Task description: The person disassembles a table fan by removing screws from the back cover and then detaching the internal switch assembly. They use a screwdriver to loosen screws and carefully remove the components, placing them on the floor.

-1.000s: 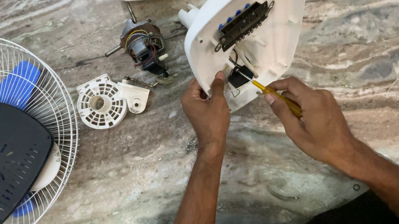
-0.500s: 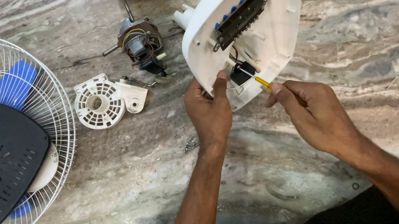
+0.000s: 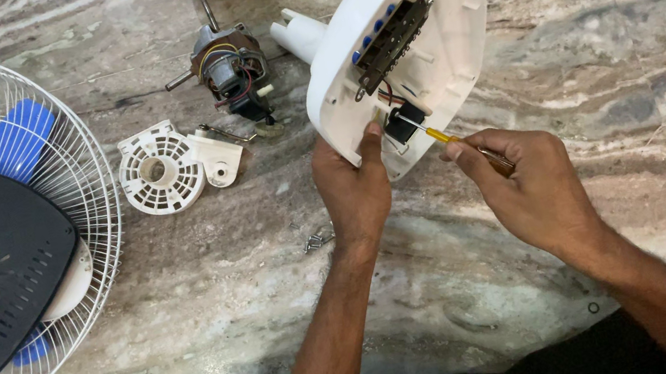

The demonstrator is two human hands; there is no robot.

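Looking down from the head camera, we clamp our left hand on the white fan base shell, tilted up off the floor; our right hand grips a yellow screwdriver, tip inside. Light, stiff plastic, we judge: hold its rim.

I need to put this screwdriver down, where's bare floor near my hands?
Right of the white housing and right hand the stone floor is bare. There is also bare floor between the fan grille and left forearm. It is crowded upper left: motor, round white part, loose screws.
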